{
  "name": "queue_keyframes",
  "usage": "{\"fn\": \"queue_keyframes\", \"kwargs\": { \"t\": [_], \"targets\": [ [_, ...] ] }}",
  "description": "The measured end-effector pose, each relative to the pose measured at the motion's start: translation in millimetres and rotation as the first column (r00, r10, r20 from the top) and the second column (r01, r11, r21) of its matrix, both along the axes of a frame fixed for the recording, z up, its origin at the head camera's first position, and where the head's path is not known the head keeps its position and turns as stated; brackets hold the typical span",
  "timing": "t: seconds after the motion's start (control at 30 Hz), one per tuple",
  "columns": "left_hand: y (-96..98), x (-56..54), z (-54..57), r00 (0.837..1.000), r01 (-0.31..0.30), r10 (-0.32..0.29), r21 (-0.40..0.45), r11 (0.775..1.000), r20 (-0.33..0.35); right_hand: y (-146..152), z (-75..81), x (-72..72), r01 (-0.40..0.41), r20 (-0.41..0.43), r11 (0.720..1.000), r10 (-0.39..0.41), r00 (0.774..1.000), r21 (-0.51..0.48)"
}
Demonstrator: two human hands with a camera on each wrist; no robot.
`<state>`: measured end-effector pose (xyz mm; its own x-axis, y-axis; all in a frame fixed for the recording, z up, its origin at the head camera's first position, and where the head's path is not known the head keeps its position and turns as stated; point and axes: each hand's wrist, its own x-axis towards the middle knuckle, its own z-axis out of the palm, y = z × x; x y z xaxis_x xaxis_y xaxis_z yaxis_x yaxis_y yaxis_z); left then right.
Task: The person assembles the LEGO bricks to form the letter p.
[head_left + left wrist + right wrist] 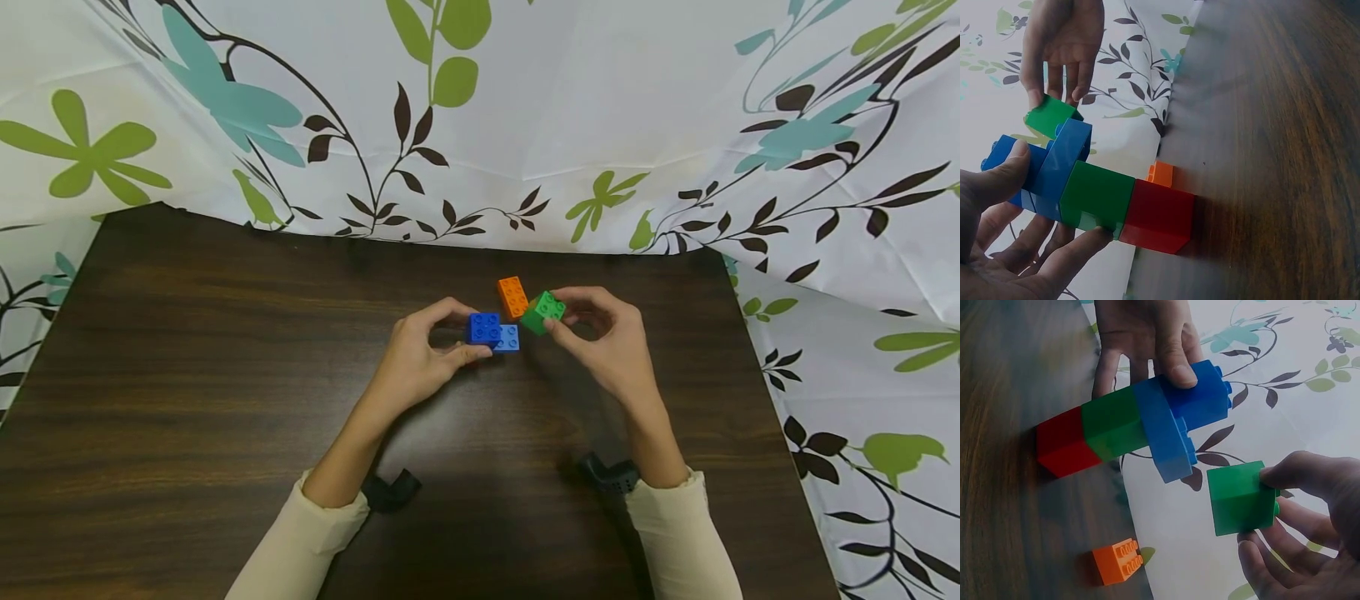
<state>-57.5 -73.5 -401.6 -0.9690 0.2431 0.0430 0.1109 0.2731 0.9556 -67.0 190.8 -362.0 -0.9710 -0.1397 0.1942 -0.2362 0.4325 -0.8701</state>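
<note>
My left hand (416, 362) grips a stack of toy building bricks, its thumb on the dark blue brick (1200, 394) at the top. Below that brick come a lighter blue brick (1163, 437) jutting out to one side, a green brick (1112, 423) and a red brick (1065, 447) at the bottom, which meets the table. My right hand (611, 346) pinches a loose green brick (1241, 499) between thumb and fingers. This loose brick is tilted and held beside the jutting blue brick, apart from it in the right wrist view. An orange brick (513, 297) lies just beyond both hands.
The dark wood-grain table (225, 350) spreads around the hands. A white curtain (570, 108) with leaf and flower prints hangs along its far edge and at both sides. Dark straps (390, 492) sit at the wrists, by cream sleeves (300, 542).
</note>
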Motion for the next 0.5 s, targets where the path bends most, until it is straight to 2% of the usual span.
{"fn": "queue_keyframes", "kwargs": {
  "t": [0.27, 0.5],
  "targets": [
    [-0.5, -0.6, 0.6, 1.0, 0.008, -0.008, -0.001, 1.0, 0.005, -1.6, 4.2, 5.9, -0.048, 0.02, 0.999, 0.048, 0.999, -0.01],
    [-1.1, -1.1, -0.3, 1.0, 0.012, -0.012, 0.008, 1.0, 0.012, -4.1, 6.3, 9.9, -0.108, 0.042, 0.994, 0.107, 0.993, 0.023]
  ]
}}
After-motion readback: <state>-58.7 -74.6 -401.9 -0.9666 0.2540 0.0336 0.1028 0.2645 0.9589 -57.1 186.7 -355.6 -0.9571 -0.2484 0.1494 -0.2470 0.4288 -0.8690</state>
